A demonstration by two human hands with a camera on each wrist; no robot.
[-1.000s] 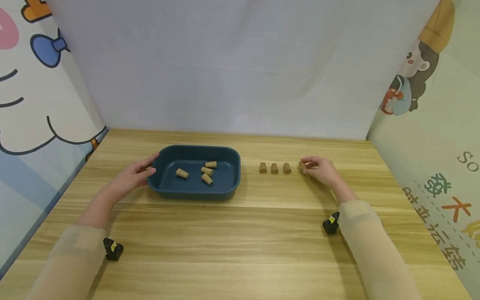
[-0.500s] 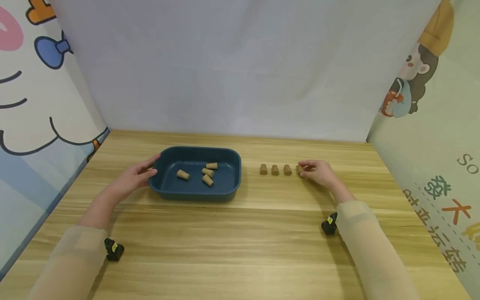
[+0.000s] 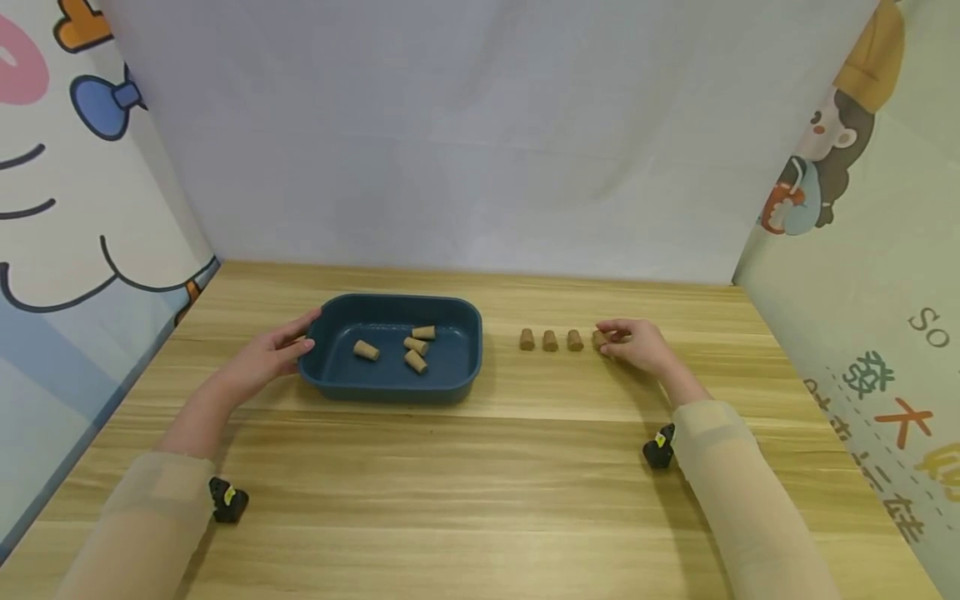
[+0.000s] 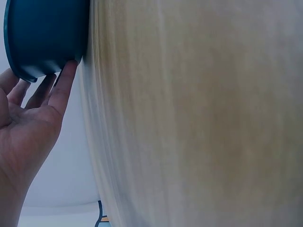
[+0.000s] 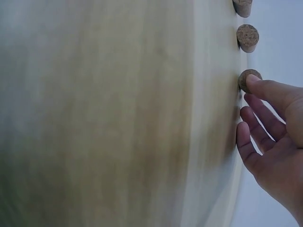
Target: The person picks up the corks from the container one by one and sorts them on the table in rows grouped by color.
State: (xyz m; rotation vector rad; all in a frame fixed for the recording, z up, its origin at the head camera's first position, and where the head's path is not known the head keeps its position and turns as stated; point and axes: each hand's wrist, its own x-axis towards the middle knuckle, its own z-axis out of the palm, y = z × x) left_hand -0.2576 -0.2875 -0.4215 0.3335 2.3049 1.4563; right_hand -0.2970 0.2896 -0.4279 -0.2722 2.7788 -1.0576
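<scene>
My left hand (image 3: 266, 358) rests at the left end of a dark blue rectangular tray (image 3: 390, 393). In the left wrist view its fairly straight fingers touch the tray's outer wall (image 4: 47, 38). Several tapered corks lie on their sides in the tray, one cork (image 3: 366, 350) apart from the rest. My right hand (image 3: 637, 343) pinches a cork (image 5: 244, 81) between thumb and fingers at the table surface, its other fingers loosely spread. That cork stands at the right end of a row with three upright corks, the nearest being this cork (image 3: 574, 340).
The wooden table (image 3: 450, 500) runs back to a pale cloth (image 3: 465, 150). Printed panels with cartoon figures stand at the left and right sides. A black device (image 3: 227, 500) sits at the left wrist and another black device (image 3: 659, 447) at the right wrist.
The cork in the right hand has shifted slightly left toward the row and gone from tilted to upright. The left hand stays at the tray. Over the last half second hardly anything moves.
</scene>
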